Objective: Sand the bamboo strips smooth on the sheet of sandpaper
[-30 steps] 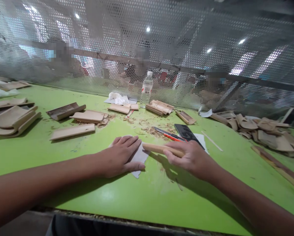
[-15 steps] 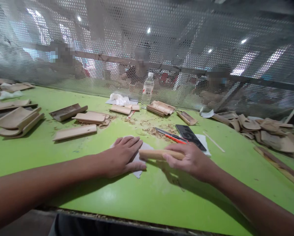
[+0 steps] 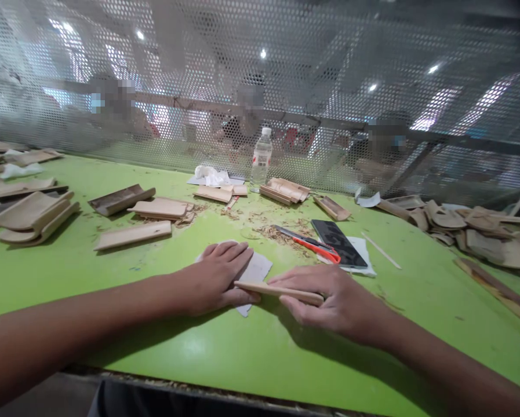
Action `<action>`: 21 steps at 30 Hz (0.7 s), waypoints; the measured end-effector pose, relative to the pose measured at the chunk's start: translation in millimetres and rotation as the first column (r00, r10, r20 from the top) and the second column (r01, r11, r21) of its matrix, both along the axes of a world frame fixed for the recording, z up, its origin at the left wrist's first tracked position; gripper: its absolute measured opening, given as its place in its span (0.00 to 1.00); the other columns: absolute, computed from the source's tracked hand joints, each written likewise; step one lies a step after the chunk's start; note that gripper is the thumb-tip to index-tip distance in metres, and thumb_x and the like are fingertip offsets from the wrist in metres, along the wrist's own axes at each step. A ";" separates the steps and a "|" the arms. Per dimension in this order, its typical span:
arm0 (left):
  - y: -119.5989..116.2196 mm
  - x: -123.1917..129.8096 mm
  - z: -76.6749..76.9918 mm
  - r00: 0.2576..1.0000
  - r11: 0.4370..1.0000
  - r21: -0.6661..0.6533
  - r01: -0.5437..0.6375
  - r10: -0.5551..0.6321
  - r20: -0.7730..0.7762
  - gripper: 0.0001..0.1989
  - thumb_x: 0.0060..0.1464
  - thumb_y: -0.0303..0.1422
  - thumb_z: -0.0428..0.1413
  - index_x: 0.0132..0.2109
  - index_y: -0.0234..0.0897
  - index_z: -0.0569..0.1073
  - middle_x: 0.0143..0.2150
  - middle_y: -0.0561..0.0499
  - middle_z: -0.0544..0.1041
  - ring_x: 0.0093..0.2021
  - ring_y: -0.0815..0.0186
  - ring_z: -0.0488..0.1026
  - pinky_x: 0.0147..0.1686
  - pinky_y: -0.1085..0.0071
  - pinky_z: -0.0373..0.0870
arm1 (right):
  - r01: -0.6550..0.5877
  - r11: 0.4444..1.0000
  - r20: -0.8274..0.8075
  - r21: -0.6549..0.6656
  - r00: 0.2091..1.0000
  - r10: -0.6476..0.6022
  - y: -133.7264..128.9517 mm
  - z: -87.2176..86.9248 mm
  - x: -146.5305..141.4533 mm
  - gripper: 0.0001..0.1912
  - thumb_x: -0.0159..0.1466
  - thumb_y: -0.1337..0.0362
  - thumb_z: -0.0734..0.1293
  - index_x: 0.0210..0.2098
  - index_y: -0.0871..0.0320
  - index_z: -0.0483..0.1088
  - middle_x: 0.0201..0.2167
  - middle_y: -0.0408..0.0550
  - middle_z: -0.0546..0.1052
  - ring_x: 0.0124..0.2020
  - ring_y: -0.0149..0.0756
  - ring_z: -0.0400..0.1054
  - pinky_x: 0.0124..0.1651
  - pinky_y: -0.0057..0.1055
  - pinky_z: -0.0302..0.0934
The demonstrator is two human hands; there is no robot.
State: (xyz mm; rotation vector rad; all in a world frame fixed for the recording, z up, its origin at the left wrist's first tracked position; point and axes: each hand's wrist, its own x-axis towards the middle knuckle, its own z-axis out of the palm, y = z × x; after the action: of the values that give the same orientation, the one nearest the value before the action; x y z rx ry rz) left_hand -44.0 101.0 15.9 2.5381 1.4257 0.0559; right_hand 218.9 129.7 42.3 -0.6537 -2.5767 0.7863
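Observation:
My left hand [image 3: 220, 275] lies flat on a pale grey sheet of paper [image 3: 258, 269], its fingers stretched out and pressing it to the green table. Whether the sheet is sandpaper I cannot tell. My right hand [image 3: 318, 298] grips a narrow piece of bamboo [image 3: 281, 289], turned so its thin edge shows. The bamboo's left end reaches over the sheet, close by my left thumb. Beyond my right hand lies a red utility knife [image 3: 316, 246] with its blade out, beside a black phone [image 3: 338, 243] resting on white paper.
Bamboo pieces lie in piles at the left [image 3: 33, 217] and right [image 3: 481, 231]. A water bottle [image 3: 262, 161] stands near the perforated screen [image 3: 190, 75], with people behind it. Shavings [image 3: 272, 231] are scattered mid-table. A long bamboo strip [image 3: 498, 289] lies at the right.
My right hand has moved slightly down and toward me, turning the bamboo from its broad face to its edge. More of the knife and paper now shows. My left hand stays put.

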 end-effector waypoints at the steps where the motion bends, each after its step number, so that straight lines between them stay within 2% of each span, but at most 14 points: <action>1: 0.1 -0.5 -0.4 1.000 1.000 0.004 0.004 -0.004 0.010 0.45 0.68 0.61 0.44 0.76 0.29 0.51 0.76 0.34 0.51 0.74 0.42 0.47 0.68 0.47 0.47 | 0.023 0.998 0.023 -0.053 1.000 -0.022 1.0 1.3 0.3 0.14 0.68 0.64 0.65 0.45 0.59 0.82 0.41 0.49 0.84 0.38 0.38 0.77 0.41 0.30 0.67; 5: 0.5 -1.6 -1.8 0.999 1.000 0.011 -0.002 0.001 0.037 0.45 0.69 0.61 0.41 0.76 0.29 0.51 0.76 0.35 0.51 0.74 0.41 0.47 0.69 0.46 0.46 | 0.154 0.981 0.128 -0.121 0.982 -0.138 4.5 4.5 2.8 0.14 0.68 0.60 0.65 0.40 0.60 0.82 0.30 0.47 0.81 0.29 0.35 0.71 0.30 0.29 0.60; 7: 0.4 -1.4 -2.2 1.000 1.000 0.007 0.004 -0.005 0.026 0.45 0.69 0.61 0.42 0.76 0.28 0.51 0.76 0.34 0.51 0.74 0.41 0.47 0.69 0.46 0.46 | 0.144 0.983 0.126 -0.114 0.983 -0.130 3.5 4.0 2.9 0.15 0.68 0.58 0.65 0.37 0.60 0.82 0.29 0.46 0.80 0.28 0.34 0.69 0.30 0.29 0.58; 10: -0.7 -0.5 -2.5 1.000 1.000 -0.001 0.014 -0.014 0.020 0.46 0.68 0.62 0.44 0.76 0.29 0.51 0.76 0.34 0.51 0.74 0.41 0.46 0.69 0.47 0.46 | 0.124 0.978 0.106 -0.166 0.989 -0.107 0.8 1.5 2.4 0.15 0.68 0.59 0.65 0.40 0.58 0.82 0.29 0.45 0.80 0.28 0.34 0.68 0.30 0.29 0.57; 14: -2.4 0.6 -1.6 0.999 1.000 -0.008 -0.011 0.011 0.036 0.46 0.68 0.63 0.41 0.76 0.31 0.51 0.77 0.36 0.50 0.75 0.43 0.45 0.69 0.46 0.45 | 0.234 0.953 0.127 -0.193 0.969 -0.213 1.3 -0.4 3.9 0.17 0.69 0.55 0.64 0.38 0.59 0.80 0.28 0.45 0.77 0.26 0.33 0.65 0.27 0.29 0.54; 16: -2.7 1.0 -0.8 1.000 1.000 -0.018 -0.015 0.015 0.026 0.46 0.68 0.63 0.41 0.76 0.30 0.51 0.77 0.36 0.49 0.75 0.42 0.45 0.69 0.46 0.45 | 0.242 0.950 0.146 -0.196 0.965 -0.216 1.7 0.8 4.9 0.17 0.69 0.54 0.64 0.34 0.59 0.79 0.25 0.44 0.74 0.25 0.32 0.63 0.26 0.29 0.53; 19: -2.4 1.1 -0.5 1.000 1.000 -0.023 0.005 -0.005 0.020 0.47 0.68 0.63 0.40 0.76 0.29 0.50 0.77 0.35 0.49 0.75 0.42 0.45 0.69 0.46 0.45 | 0.227 0.934 0.181 -0.275 0.967 -0.182 1.9 4.0 5.7 0.16 0.68 0.54 0.65 0.32 0.58 0.76 0.24 0.42 0.72 0.24 0.31 0.62 0.25 0.29 0.53; 21: -2.2 1.0 -1.3 1.000 1.000 -0.013 0.002 -0.001 0.031 0.47 0.68 0.63 0.40 0.76 0.29 0.51 0.77 0.36 0.50 0.75 0.43 0.45 0.69 0.46 0.45 | 0.263 0.928 0.190 -0.265 0.957 -0.217 2.7 5.4 6.1 0.16 0.68 0.53 0.65 0.32 0.58 0.75 0.24 0.42 0.71 0.24 0.31 0.62 0.26 0.29 0.53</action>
State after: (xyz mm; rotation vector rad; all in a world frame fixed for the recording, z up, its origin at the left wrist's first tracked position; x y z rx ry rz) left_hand -43.1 98.9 14.6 2.5165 1.4080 0.0842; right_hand 224.9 132.4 47.7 -1.1404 -2.4709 1.0733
